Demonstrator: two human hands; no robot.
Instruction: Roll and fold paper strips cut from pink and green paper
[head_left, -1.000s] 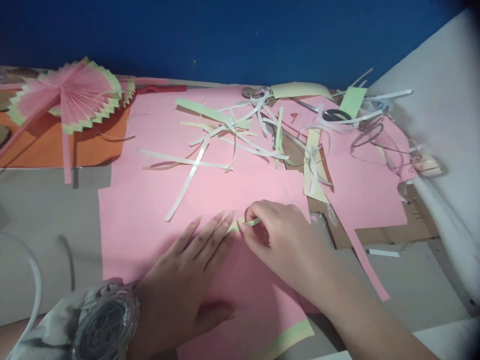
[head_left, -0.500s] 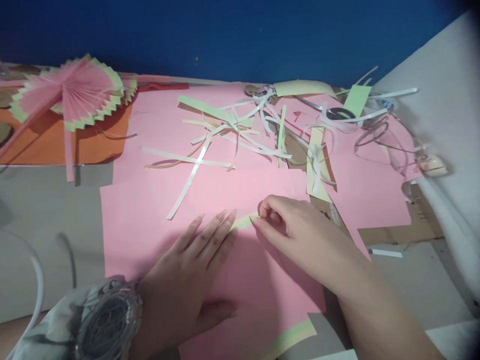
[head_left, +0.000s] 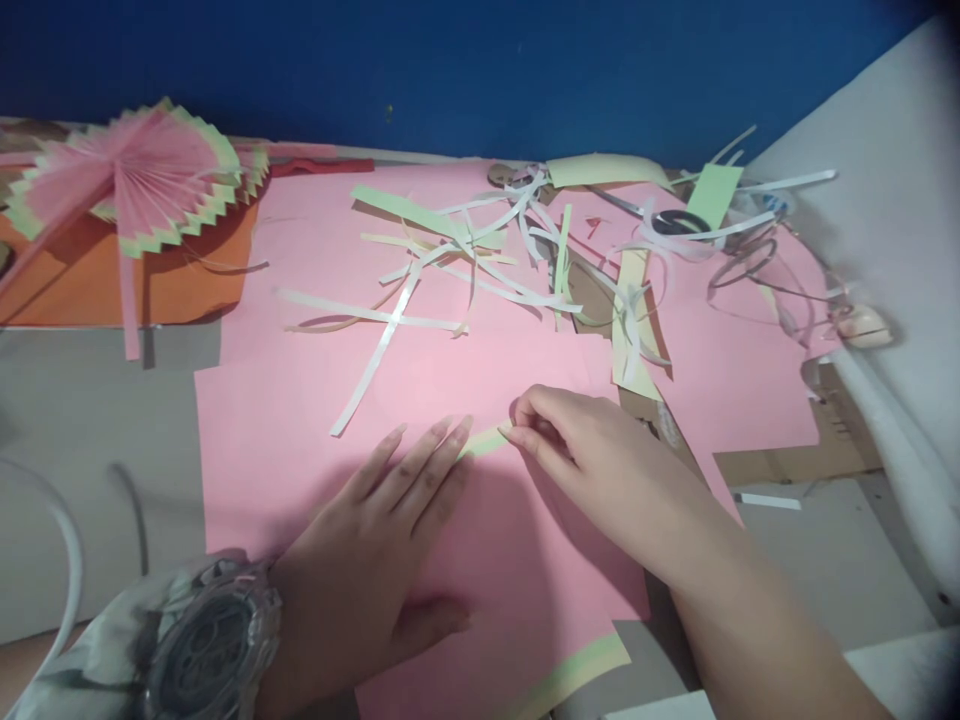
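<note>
A pink paper sheet (head_left: 510,560) lies in front of me, with a band of green and yellow along its lower right edge. Across its far side runs a narrow green-and-yellow paper strip (head_left: 484,441). My left hand (head_left: 397,520) lies flat on the pink paper, palm down and fingers stretched, its fingertips touching the strip's left part. At the strip's right end, the thumb and index finger of my right hand (head_left: 559,440) are pinched together on it. The right hand's other fingers are curled in. A watch (head_left: 214,650) sits on my left wrist.
White, green and yellow paper strips (head_left: 397,315) lie in a tangle on more pink paper behind my hands. A pleated pink paper fan (head_left: 135,180) rests on orange paper (head_left: 202,275) at the far left. A black tape roll (head_left: 681,222) and cardboard (head_left: 802,465) are at right.
The view has shifted slightly, and things appear a little further left and up. Both hands keep nearly the same pose on the paper.
</note>
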